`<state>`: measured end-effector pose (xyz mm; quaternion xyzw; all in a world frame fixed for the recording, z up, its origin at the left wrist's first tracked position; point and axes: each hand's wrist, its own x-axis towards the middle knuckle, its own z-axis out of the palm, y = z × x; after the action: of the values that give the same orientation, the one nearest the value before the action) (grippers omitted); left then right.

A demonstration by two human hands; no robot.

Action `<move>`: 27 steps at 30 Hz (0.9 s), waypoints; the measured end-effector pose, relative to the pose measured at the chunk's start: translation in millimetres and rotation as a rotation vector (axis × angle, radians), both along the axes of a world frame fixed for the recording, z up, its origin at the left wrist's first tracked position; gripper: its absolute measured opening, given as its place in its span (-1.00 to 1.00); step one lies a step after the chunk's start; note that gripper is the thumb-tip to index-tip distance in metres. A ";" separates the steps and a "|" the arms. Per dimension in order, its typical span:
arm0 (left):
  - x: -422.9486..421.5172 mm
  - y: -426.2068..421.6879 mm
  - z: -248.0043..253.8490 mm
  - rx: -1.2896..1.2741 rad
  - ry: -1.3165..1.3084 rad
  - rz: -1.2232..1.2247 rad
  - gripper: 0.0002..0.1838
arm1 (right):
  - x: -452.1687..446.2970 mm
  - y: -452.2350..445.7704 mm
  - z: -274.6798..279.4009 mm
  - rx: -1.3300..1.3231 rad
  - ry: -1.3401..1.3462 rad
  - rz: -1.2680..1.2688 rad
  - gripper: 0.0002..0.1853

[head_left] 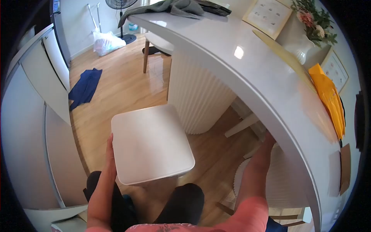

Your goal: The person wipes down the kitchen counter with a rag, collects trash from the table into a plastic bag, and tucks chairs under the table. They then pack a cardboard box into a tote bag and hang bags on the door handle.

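Note:
In front of my knees is a white square-topped piece with rounded corners, a stool or a lidded box; its sides are mostly hidden below the top. My left hand grips its left side, fingers against the edge and largely out of sight. My right arm stretches forward under the rim of the white table. Only part of my right hand shows there, near a light chair or stool leg, and the tabletop hides its fingers.
The table's fluted white base stands ahead. Pale cabinets line the left. On the wooden floor lie dark blue cloth and a white plastic bag near a fan. An orange pouch and a flower vase sit on the table.

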<state>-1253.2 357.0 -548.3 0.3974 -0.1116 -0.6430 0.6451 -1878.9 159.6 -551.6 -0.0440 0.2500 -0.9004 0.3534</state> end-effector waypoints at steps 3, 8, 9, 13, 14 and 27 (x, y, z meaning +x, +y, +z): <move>4.7 -2.1 -4.6 -0.059 -0.080 -0.037 -0.36 | 29.3 26.3 1.7 -0.117 -0.044 -0.075 -0.41; 22.4 3.1 -11.1 0.021 -0.021 -0.060 -0.37 | 86.8 79.3 -14.1 -0.130 -0.017 -0.151 -0.31; 27.3 1.6 -9.7 0.037 0.020 -0.073 -0.38 | 97.7 92.9 -16.4 -0.084 -0.032 -0.139 -0.30; 50.1 1.4 4.7 0.045 -0.090 -0.096 -0.43 | 133.4 140.9 -29.1 0.151 0.112 -0.049 -0.22; 65.3 2.5 -1.0 0.057 -0.168 -0.115 -0.43 | 137.0 159.6 -41.0 0.159 0.127 -0.013 -0.24; 131.4 88.1 2.4 0.332 -0.367 -0.242 -0.18 | 283.0 399.5 34.8 0.222 -0.205 0.183 -0.36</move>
<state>-1121.8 445.1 -545.9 0.5912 -0.1665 -0.6423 0.4586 -1595.9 559.1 -516.8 0.0648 0.3055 -0.8310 0.4603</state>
